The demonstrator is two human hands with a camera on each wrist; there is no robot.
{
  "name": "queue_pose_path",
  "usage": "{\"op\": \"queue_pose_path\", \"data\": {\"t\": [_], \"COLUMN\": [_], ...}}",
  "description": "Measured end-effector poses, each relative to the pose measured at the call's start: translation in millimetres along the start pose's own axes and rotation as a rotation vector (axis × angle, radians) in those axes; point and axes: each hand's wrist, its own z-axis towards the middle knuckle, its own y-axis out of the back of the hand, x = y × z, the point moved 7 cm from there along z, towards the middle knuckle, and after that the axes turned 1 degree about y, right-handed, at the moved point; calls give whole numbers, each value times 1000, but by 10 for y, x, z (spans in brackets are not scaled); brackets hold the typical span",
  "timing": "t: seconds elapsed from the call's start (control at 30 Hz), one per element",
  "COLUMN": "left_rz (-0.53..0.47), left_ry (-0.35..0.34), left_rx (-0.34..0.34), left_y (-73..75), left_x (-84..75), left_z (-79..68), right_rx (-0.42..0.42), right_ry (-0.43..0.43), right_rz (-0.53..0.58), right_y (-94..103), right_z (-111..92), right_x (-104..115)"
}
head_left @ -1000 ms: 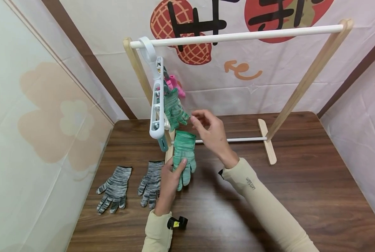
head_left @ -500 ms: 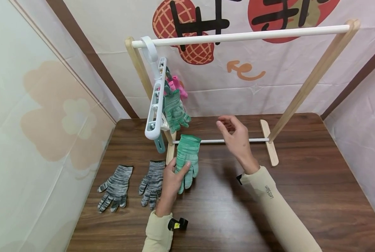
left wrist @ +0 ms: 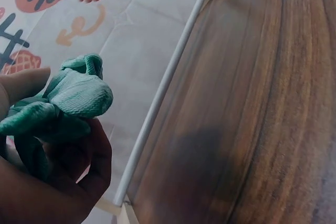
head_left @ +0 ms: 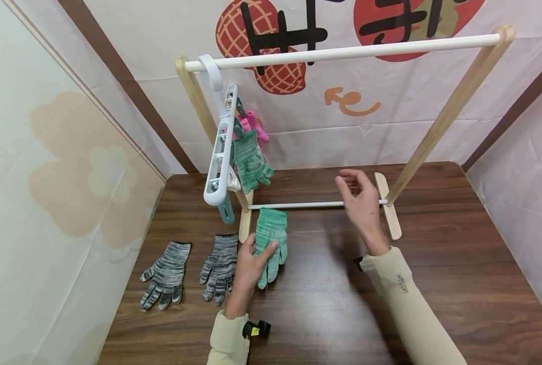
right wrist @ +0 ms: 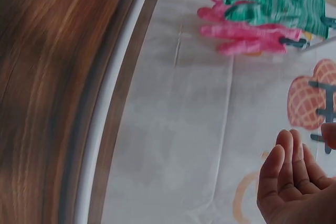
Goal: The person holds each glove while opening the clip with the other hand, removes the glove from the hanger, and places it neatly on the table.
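A green knit glove (head_left: 271,243) is gripped in my left hand (head_left: 249,263), thumb across its front and cuff pointing up. In the left wrist view the same glove (left wrist: 79,90) bunches between thumb and curled fingers. My right hand (head_left: 361,200) hovers apart at the right, fingers loosely bent with nothing in them; the right wrist view shows the bare fingers (right wrist: 294,166) too. A second green glove (head_left: 252,161) hangs by a dark clip from the pale blue clip hanger (head_left: 221,147). Pink gloves (right wrist: 247,38) hang behind it.
The hanger hooks over the white top bar (head_left: 344,53) of a wooden rack (head_left: 449,111), near its left end. Two grey striped gloves, one farther left (head_left: 166,274) and one closer (head_left: 220,266), lie flat on the brown table (head_left: 325,314). A lower white bar (head_left: 312,205) spans the rack.
My right hand has moved away to the right from beside the hanging green glove. My left hand has lowered slightly with its glove. The hanger's near end has swung left.
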Motion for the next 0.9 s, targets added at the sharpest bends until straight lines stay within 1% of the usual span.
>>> {"op": "queue_pose_path", "data": {"t": [0.13,0.33,0.53,0.73,0.9], "left_rz": [5,-6,-44,-20,-29], "left_ry": [10,26,27,22,28], "left_rx": [9,14,16,9,15], "left_y": [3,3,-17,-10,-12], "left_x": [31,88,131,145,164], "left_z": [-13,-39,-58,-64,-61], "right_rx": [-58,-138,-182,-217,-260], "right_ry": [-33,-69,-71,-70,-59], "right_rz": [-4,-58,-85,-81,-116], "right_y": [160,363,542,689,809], "right_z": [27,48,26,26,28], "right_x": [-87,-188,-233,-296,-329]}}
